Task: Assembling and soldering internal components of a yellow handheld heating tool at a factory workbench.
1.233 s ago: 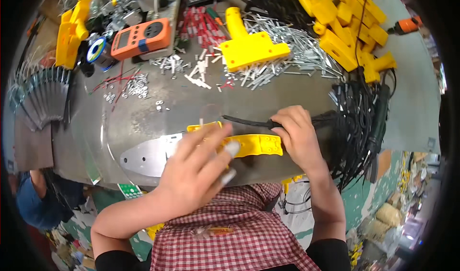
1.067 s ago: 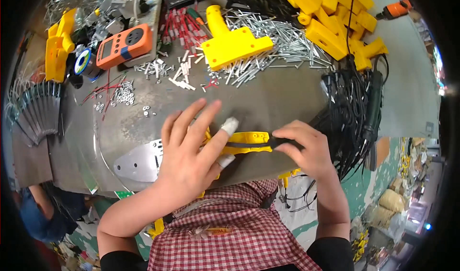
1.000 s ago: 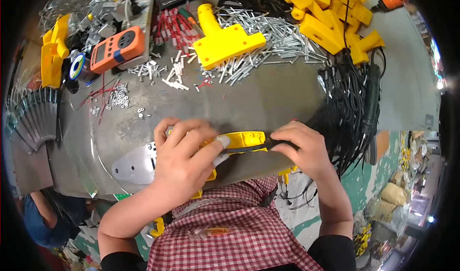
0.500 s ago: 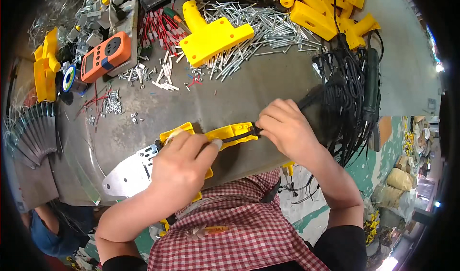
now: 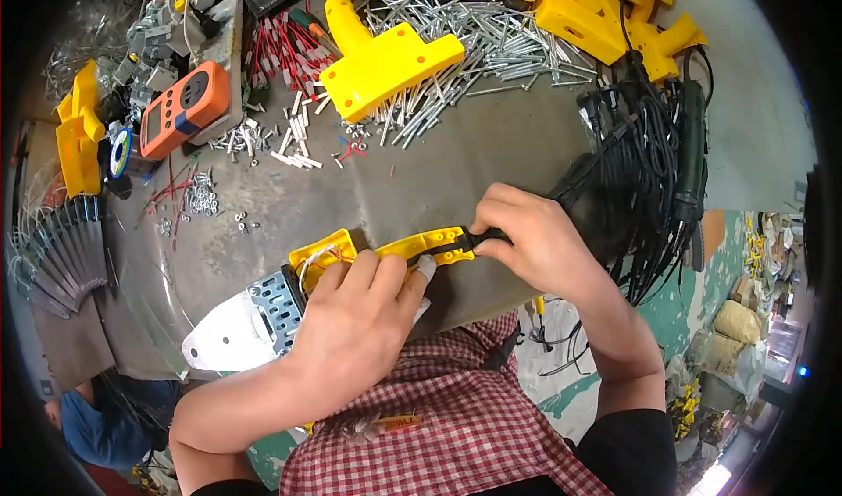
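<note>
An open yellow plastic housing half (image 5: 322, 244) lies at the near edge of the bench, its hollow side up. White and orange wires show inside its wide part. At its left end sit a perforated metal bracket (image 5: 279, 308) and a flat silvery blade-shaped plate (image 5: 224, 334). My left hand (image 5: 360, 312) is closed over the housing's middle, its white-wrapped thumb tip beside the handle channel. A black cable (image 5: 491, 234) runs into the handle end, pinched between thumb and fingers of my right hand (image 5: 539, 242). My left fingers hide part of the housing.
Farther back lie a closed yellow housing (image 5: 390, 71), a heap of long screws (image 5: 504, 49) and an orange meter (image 5: 186, 110). Small nuts (image 5: 203, 196) are scattered at left, near stacked metal plates (image 5: 66, 255). Bundled black cables (image 5: 645, 163) hang over the right side.
My left hand has slid right and nearer me, uncovering the wires and bracket. My right hand has shifted slightly right, its fingers now on the cable just outside the handle end.
</note>
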{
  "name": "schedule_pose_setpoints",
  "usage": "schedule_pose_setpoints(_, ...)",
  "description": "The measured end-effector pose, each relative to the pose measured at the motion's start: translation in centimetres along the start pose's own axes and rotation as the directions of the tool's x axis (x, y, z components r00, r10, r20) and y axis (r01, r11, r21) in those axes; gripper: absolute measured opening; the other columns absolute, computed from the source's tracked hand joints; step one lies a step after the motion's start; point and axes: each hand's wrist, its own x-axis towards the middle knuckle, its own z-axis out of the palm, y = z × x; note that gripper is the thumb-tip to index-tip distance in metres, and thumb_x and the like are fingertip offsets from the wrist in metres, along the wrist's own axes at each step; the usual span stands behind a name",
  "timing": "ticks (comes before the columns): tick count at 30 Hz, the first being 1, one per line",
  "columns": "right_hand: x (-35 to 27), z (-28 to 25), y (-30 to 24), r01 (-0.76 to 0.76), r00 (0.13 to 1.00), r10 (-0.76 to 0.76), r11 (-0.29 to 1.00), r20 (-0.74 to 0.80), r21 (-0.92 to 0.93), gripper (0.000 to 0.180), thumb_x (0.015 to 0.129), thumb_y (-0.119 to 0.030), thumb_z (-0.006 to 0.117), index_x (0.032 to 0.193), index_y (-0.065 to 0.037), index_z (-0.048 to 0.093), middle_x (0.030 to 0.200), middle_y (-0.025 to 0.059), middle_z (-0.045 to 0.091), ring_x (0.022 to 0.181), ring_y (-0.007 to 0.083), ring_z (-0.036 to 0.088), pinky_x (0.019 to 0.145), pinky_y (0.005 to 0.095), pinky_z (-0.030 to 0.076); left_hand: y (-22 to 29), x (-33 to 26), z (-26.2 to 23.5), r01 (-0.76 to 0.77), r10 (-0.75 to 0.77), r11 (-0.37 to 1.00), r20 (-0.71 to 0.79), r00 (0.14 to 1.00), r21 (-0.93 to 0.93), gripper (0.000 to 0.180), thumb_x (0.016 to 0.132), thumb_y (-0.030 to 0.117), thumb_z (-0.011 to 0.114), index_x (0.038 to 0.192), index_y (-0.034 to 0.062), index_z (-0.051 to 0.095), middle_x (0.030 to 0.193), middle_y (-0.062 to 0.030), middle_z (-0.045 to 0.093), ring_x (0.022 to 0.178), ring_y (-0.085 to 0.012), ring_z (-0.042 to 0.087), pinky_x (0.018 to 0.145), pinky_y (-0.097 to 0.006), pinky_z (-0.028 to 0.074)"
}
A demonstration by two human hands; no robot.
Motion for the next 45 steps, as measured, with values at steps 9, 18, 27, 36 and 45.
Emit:
schedule_pose_setpoints(9, 3.4, 4.0, -3.3, 0.219, 0.975, -0.214, 0.913, -0.053, 0.345, 0.013, 0.079, -0.001, 0.054, 0.092, -0.002, 0.054, 0.089, 0.0141, 0.057, 0.082, 0.0348, 0.058, 0.070, 0.0427, 0.048, -2.0, -0.6, -1.4, -0.106, 0.109, 0.984, 0.014, 0.994, -0.143, 0.024, 0.069, 0.010, 0.061, 0.092, 0.0041, 0.064, 0.088, -0.0063, 0.054, 0.083, -0.0214, 0.055, 0.072, -0.031, 0.046)
schedule_pose_setpoints(18, 2.8, 5.4, -4.2, 0.265, 0.959, -0.237, 0.943, -0.154, 0.203, 0.012, 0.074, -0.013, 0.070, 0.082, -0.007, 0.062, 0.081, 0.0043, 0.054, 0.071, 0.0244, 0.059, 0.061, 0.0359, 0.049, -6.6, -3.4, -3.2, 0.299, -0.352, 0.829, -0.027, 0.935, -0.473, 0.031, 0.067, -0.002, 0.068, 0.098, 0.0010, 0.065, 0.095, -0.0126, 0.062, 0.080, -0.0290, 0.062, 0.069, -0.035, 0.050)
schedule_pose_setpoints(27, 2.6, 6.0, -5.3, 0.172, 0.968, -0.154, 0.983, -0.198, 0.072, 0.015, 0.074, -0.013, 0.069, 0.083, -0.009, 0.058, 0.081, 0.0045, 0.051, 0.071, 0.0242, 0.059, 0.060, 0.0361, 0.049, -7.4, -0.8, -4.1, 0.082, -0.004, 0.887, 0.169, 0.986, -0.455, 0.026, 0.069, -0.002, 0.062, 0.094, 0.0015, 0.067, 0.098, -0.0127, 0.062, 0.094, -0.0311, 0.059, 0.081, -0.038, 0.048)
schedule_pose_setpoints(36, 2.2, 5.7, -3.8, 0.373, 0.916, -0.351, 0.924, -0.196, 0.086, 0.013, 0.075, -0.013, 0.068, 0.086, -0.009, 0.062, 0.082, 0.0043, 0.052, 0.072, 0.0220, 0.058, 0.059, 0.0344, 0.048, -8.4, 1.0, -2.6, -0.015, 0.130, 0.877, 0.207, 0.970, -0.481, 0.024, 0.066, -0.003, 0.060, 0.089, 0.0023, 0.067, 0.097, -0.0089, 0.062, 0.093, -0.0292, 0.057, 0.082, -0.038, 0.047)
schedule_pose_setpoints(45, 2.2, 6.0, -3.6, 0.440, 0.881, -0.395, 0.887, -0.261, 0.142, 0.021, 0.075, -0.014, 0.069, 0.095, -0.008, 0.066, 0.082, 0.0019, 0.054, 0.071, 0.0194, 0.057, 0.060, 0.0320, 0.049, -8.7, 1.5, -2.7, 0.157, 0.006, 0.839, 0.298, 0.955, -0.521, 0.015, 0.068, 0.002, 0.062, 0.083, 0.0040, 0.067, 0.077, -0.0098, 0.061, 0.079, -0.0289, 0.059, 0.070, -0.037, 0.048)
